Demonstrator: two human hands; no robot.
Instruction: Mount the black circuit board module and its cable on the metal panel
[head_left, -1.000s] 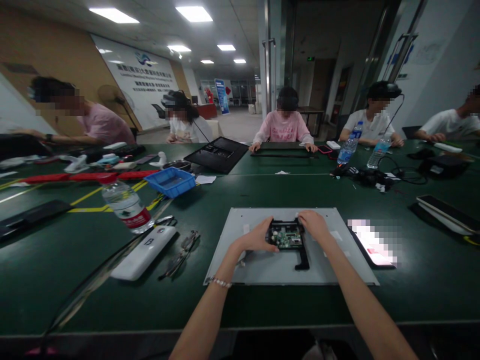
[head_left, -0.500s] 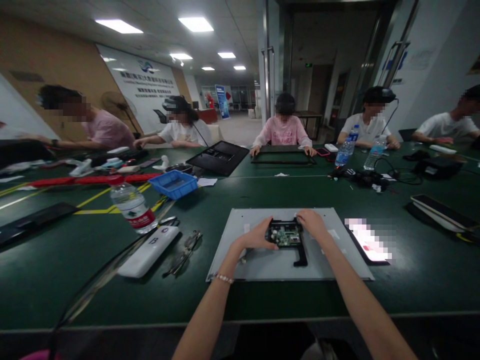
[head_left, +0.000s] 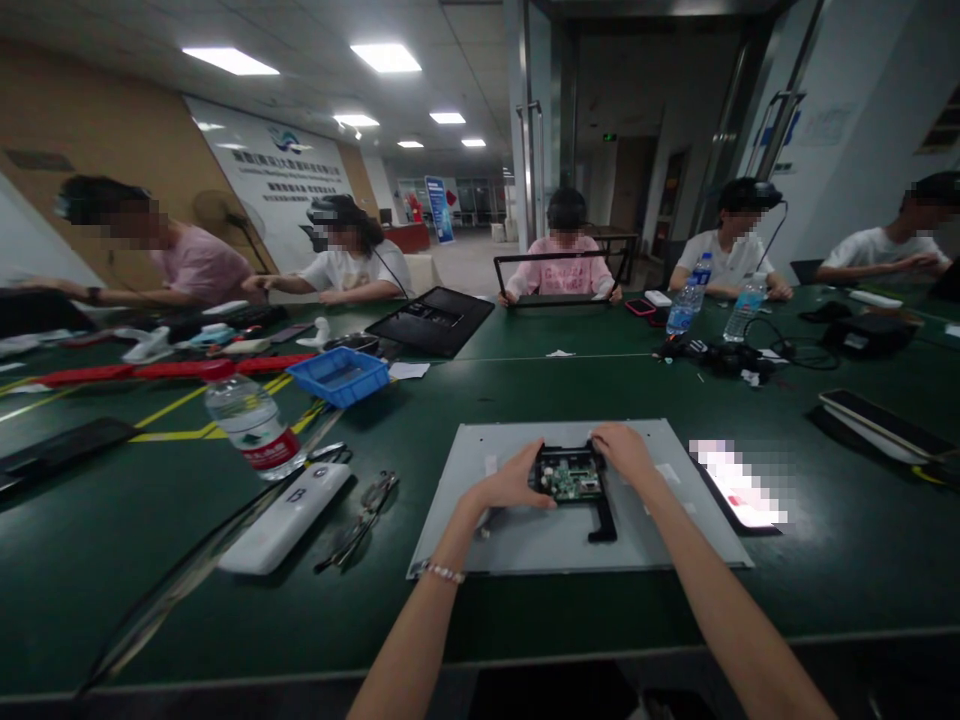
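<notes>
A green circuit board sits in a black plastic bracket over a flat grey metal-backed panel, with one arm of the bracket reaching toward me. My left hand grips the bracket's left side, thumb at the near corner and fingers at the far one. At the far right corner, my right hand has its fingers closed on the bracket's edge. Its fingertips are partly hidden. Small pale tape pieces show on the panel.
To the left are a white power bank, eyeglasses, a water bottle and a blue tray. A lit phone lies right of the panel. Across the table, a person holds a thin black frame.
My hands stay on the bracket with almost no movement. The person opposite has raised the black frame from the table to upright. My view has shifted slightly.
</notes>
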